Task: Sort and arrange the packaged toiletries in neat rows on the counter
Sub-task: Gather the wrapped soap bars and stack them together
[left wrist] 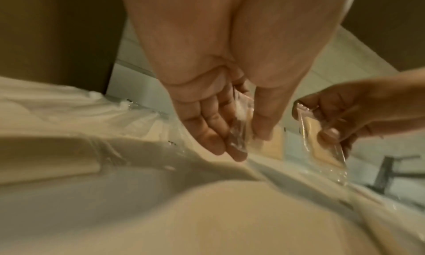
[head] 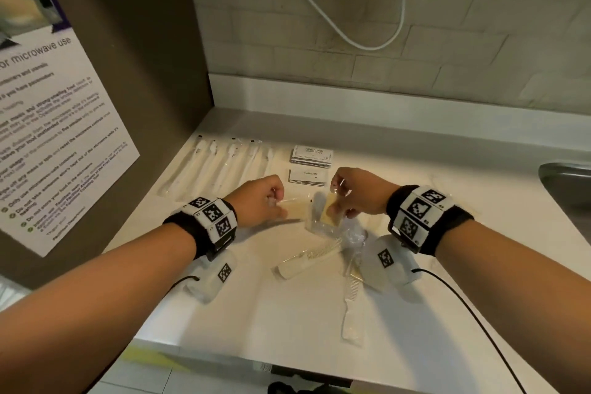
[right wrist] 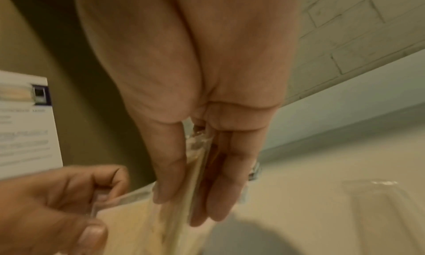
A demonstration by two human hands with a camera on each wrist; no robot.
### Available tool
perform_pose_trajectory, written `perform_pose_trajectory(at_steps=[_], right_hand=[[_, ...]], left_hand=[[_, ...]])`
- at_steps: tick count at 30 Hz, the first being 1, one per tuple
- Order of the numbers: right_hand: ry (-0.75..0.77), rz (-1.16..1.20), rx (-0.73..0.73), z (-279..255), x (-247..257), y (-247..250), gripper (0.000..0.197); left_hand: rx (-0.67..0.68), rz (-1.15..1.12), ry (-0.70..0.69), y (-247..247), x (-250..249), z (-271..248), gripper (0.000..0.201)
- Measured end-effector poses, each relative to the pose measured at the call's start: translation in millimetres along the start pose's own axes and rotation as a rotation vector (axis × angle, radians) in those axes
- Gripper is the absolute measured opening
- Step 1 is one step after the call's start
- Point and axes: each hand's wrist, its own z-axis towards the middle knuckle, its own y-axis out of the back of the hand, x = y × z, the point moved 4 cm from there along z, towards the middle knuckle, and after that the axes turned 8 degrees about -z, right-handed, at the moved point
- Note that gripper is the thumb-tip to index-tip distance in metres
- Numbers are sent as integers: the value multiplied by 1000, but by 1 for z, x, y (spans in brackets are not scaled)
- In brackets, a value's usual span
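Note:
My left hand (head: 277, 206) pinches the end of a flat clear packet with a tan insert (head: 293, 210) just above the white counter (head: 287, 313). In the left wrist view the thumb and fingers of the left hand (left wrist: 247, 142) close on its clear plastic (left wrist: 241, 130). My right hand (head: 339, 205) pinches a second clear packet with a yellowish insert (head: 329, 213), held edge-up right beside the first. The right wrist view shows that packet (right wrist: 197, 177) between thumb and fingers of the right hand (right wrist: 186, 204).
Several wrapped toothbrushes (head: 224, 166) lie in a row at the back left. Two sachet stacks (head: 311, 155) (head: 307, 176) sit beside them. Wrapped combs (head: 307, 261) (head: 351, 307) and crumpled clear packets (head: 353, 237) lie below my hands. A sink (head: 566, 182) is at the right, a poster panel (head: 64, 125) at the left.

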Motion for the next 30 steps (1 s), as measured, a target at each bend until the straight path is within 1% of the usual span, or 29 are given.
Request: perform_pose_trajectory(at_steps=[2, 4, 7, 9, 12, 14, 16, 22, 25, 27, 30], right_hand=[[16, 98, -16, -4, 7, 11, 39], [46, 133, -42, -6, 15, 20, 43], [93, 187, -50, -10, 31, 29, 39], [111, 231, -46, -10, 41, 29, 38], [115, 253, -39, -7, 53, 23, 39], [115, 292, -35, -5, 58, 17, 42], [125, 302, -26, 0, 64, 10, 42], [201, 210, 29, 13, 86, -4, 37], [201, 244, -30, 16, 95, 3, 39], [207, 313, -81, 17, 103, 7, 44], [268, 413, -101, 22, 118, 5, 40]], left_hand=[[-77, -141, 15, 9, -1, -4, 20], [-137, -293, 35, 15, -3, -9, 17], [-191, -409, 53, 18, -6, -17, 18], [-186, -466, 47, 18, -8, -20, 19], [-121, -582, 51, 15, -7, -25, 20], [-102, -637, 56, 16, -4, -29, 19], [-119, -667, 58, 20, -2, -33, 21], [-139, -715, 101, 37, 11, -44, 29], [-156, -721, 101, 43, 22, -49, 36], [-171, -727, 104, 45, 28, -52, 38], [-188, -749, 97, 50, 33, -55, 40]])
